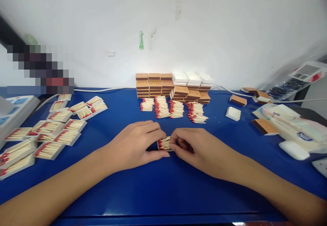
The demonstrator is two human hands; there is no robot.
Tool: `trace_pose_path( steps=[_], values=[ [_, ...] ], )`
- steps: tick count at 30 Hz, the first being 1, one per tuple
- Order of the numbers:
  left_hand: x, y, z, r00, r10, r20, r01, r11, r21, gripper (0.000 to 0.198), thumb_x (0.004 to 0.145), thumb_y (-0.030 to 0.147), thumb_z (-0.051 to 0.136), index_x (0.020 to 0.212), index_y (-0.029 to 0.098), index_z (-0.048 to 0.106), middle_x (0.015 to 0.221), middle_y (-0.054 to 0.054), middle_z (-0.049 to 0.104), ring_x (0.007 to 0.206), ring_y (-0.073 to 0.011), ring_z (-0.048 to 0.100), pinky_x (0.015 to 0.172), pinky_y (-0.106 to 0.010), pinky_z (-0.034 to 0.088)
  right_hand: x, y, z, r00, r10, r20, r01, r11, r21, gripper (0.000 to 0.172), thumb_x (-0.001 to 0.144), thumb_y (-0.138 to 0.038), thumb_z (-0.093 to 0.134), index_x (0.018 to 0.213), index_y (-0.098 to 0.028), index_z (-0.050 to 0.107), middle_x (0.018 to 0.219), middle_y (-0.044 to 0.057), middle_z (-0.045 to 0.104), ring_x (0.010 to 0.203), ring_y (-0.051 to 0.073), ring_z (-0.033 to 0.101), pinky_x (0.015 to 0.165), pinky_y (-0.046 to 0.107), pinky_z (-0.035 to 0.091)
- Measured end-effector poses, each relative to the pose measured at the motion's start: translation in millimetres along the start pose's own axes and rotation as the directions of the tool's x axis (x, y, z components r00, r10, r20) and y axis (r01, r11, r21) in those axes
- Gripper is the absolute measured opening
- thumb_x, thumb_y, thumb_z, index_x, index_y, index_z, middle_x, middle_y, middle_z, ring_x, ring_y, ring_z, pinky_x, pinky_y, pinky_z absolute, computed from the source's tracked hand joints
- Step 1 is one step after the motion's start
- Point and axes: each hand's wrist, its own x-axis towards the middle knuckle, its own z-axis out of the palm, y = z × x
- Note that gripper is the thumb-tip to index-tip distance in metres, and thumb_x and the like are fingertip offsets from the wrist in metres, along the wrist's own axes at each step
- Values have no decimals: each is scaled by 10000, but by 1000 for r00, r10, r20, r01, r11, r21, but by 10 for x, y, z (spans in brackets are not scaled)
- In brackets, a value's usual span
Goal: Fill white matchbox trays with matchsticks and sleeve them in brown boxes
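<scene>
A small white matchbox tray (pixel 158 145) filled with red-tipped matches (pixel 165 143) sits on the blue table between my hands. My left hand (pixel 135 144) curves around its left side, thumb in front and fingers behind, closed on the tray. At the right end, my right hand (pixel 196 146) pinches thumb and forefinger together at the plain ends of the matches; its fingers hide that end of the tray. Just behind lie loose piles of matches (pixel 162 107), their red heads mostly to the left.
Stacked brown matchboxes (pixel 154 85) stand against the wall, with white trays (pixel 193 78) on top. Match-filled trays (pixel 49 127) spread at left beside a power strip (pixel 24 108). On the right are an empty tray (pixel 233 113), loose matchbox sleeves (pixel 265 127), a tissue pack (pixel 288 123) and a white case (pixel 293 150).
</scene>
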Motion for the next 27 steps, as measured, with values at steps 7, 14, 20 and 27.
trace_pose_path(
  steps=[7,14,20,27],
  values=[
    [2,2,0,1000,2,0,-2,1000,4,298,997,455,704,1036,160,704,992,-48,703,884,-199,669,800,-326,502,-24,8,-54,1000,-15,25,17,997,-79,146,1023,-215,598,880,-206,623,777,-20,630,636,134,533,607,282,349],
    [-7,-5,2,1000,9,-8,-9,1000,11,302,989,457,715,1042,161,698,990,-49,704,875,-197,666,793,-322,503,-26,-14,-38,999,-16,44,17,1000,-25,167,1041,-226,579,882,-211,628,786,-20,650,665,136,569,617,276,370],
    [-1,6,-3,1000,8,-1,-8,1000,16,323,990,475,708,1054,158,706,984,-46,699,888,-197,669,804,-324,505,-9,55,-73,995,-55,-78,46,992,-118,65,1022,-222,610,1020,-211,674,794,-12,623,645,141,541,602,276,362],
    [-4,0,-8,1000,10,-4,-10,1000,24,321,995,481,698,973,161,696,964,-35,690,863,-184,652,783,-319,487,-3,104,-59,997,-71,-43,64,988,-141,87,1030,-209,599,983,-206,672,823,5,641,665,147,567,612,280,381]
  ],
)
